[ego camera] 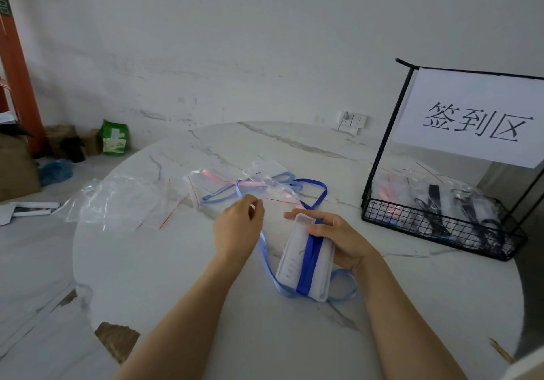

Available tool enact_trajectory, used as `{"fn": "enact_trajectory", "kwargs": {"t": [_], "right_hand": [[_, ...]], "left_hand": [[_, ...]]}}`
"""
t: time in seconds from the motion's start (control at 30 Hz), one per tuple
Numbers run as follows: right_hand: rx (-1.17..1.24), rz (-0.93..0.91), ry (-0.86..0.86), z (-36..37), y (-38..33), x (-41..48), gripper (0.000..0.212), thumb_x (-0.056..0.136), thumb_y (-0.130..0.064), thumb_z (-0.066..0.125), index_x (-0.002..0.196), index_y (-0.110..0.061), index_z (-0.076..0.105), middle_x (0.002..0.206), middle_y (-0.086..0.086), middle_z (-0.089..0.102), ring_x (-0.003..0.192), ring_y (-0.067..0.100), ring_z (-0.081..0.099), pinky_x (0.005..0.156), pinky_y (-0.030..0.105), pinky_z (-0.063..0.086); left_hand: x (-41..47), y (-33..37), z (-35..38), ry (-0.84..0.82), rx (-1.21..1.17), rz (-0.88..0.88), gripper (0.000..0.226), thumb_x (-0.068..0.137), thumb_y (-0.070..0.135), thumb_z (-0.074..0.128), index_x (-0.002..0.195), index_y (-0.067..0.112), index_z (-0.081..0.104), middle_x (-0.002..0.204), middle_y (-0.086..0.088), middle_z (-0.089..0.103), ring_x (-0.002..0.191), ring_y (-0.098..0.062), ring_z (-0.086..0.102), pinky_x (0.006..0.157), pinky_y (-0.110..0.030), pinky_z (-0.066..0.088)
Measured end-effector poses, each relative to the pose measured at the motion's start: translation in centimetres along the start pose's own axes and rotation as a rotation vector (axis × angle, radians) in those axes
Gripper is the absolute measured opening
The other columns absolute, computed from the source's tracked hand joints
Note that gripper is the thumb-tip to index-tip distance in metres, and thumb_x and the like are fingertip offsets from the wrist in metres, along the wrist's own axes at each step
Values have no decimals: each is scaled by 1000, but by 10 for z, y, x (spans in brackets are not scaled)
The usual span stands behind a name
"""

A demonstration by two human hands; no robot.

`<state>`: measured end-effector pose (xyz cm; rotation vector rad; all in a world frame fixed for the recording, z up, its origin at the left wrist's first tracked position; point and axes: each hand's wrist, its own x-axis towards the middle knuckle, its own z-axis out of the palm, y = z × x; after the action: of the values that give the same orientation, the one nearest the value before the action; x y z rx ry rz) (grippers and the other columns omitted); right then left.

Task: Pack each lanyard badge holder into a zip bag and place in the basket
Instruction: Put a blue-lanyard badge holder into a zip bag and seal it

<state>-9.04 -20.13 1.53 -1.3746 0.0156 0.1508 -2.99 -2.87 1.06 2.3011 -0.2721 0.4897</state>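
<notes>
Near the middle of the marble tabletop [176, 276], the right hand [338, 238] grips a clear badge holder [290, 264], thumb pressed on the blue lanyard [308, 259] wound lengthwise round it. The left hand [238, 226], just left of it, pinches a loose stretch of the same lanyard with curled fingers. Farther off lie more holders with pink and blue straps [265, 180] (some already in bags), and an empty zip bag [117, 200] lies to the left. At far right, the black wire basket [441, 231] holds packed bags below a paper sign [477, 120].
</notes>
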Motion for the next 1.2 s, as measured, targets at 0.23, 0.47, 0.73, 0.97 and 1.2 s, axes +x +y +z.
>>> {"fn": "enact_trajectory", "kwargs": {"t": [0.23, 0.47, 0.73, 0.97, 1.2], "right_hand": [[-38, 13, -29, 4, -1, -1, 32, 77, -6, 65, 108, -13, 65, 109, 1, 67, 86, 16, 63, 67, 27, 56], [106, -120, 64, -5, -1, -3, 35, 69, -20, 67, 104, -14, 69, 105, 3, 70, 90, 19, 62, 70, 28, 56], [154, -156, -27, -12, 3, -1, 69, 44, -42, 88, 104, -13, 71, 119, 6, 65, 96, 19, 65, 75, 32, 55], [135, -134, -24, -12, 2, -2, 89, 39, -44, 89, 115, -6, 61, 115, 6, 67, 90, 17, 66, 72, 30, 56], [147, -79, 17, -15, 6, 0, 100, 31, -42, 92, 117, -4, 59, 106, 15, 66, 86, 24, 63, 71, 35, 56]], "left_hand": [[3, -6, -5, 178, -117, 171, 37, 85, 31, 43, 72, 3, 63, 66, -9, 63, 58, -21, 50, 53, -27, 41], [-1, -7, 1, -101, -285, 521, 30, 72, 26, 46, 57, 2, 57, 108, -7, 65, 105, -9, 48, 85, -25, 36], [-8, 6, -7, -196, -364, 393, 41, 77, 29, 42, 62, -7, 56, 96, 0, 69, 79, 3, 55, 74, 4, 33], [-6, 11, -12, -208, -429, 225, 19, 91, 10, 53, 82, -1, 65, 77, 15, 61, 71, 1, 56, 65, -2, 38], [2, 3, -10, -513, -459, 129, 34, 96, 16, 46, 126, 31, 51, 131, 8, 52, 118, -9, 46, 99, -20, 32]]}}
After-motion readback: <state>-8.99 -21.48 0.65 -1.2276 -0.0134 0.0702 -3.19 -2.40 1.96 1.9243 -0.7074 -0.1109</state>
